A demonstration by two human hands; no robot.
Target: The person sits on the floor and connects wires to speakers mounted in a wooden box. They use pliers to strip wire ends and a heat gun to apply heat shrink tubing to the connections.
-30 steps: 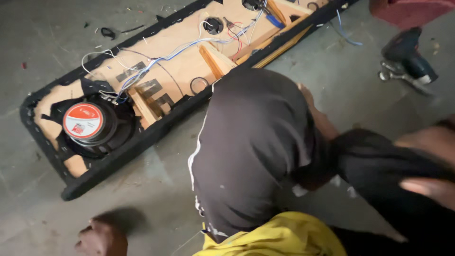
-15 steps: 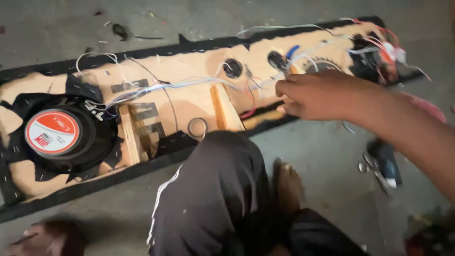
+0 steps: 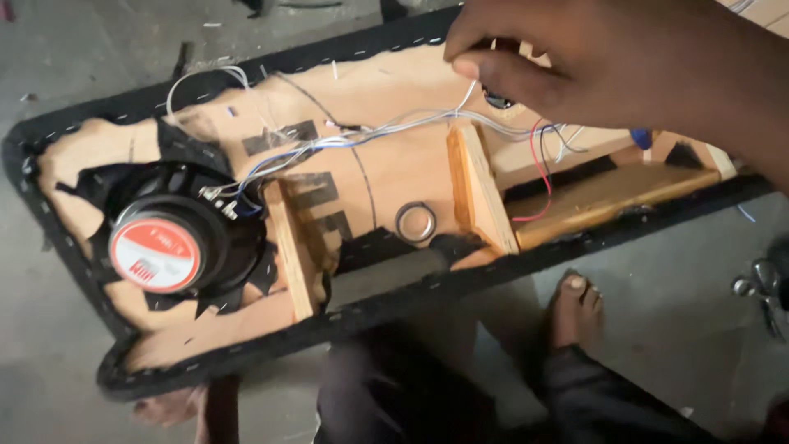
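Note:
A long wooden speaker box (image 3: 386, 173) edged in black carpet lies open-side up on the floor. A round speaker (image 3: 168, 238) with a red and white magnet label sits in its left end. A bundle of white and blue wires (image 3: 370, 136) runs from the speaker to the right. My right hand (image 3: 575, 57) reaches in from the upper right and pinches these wires above the upright wooden divider (image 3: 477, 189). A red wire (image 3: 538, 164) loops down just right of the divider. My left hand is out of view.
A metal ring (image 3: 416, 220) lies on the box's inner panel. A second wooden divider (image 3: 288, 247) stands beside the speaker. My bare foot (image 3: 575, 308) and dark trouser legs are in front of the box. A metal tool (image 3: 768, 288) lies at the right edge.
The view has moved closer to the box. My right hand has shifted left along the box and taken hold of the wire bundle above the divider.

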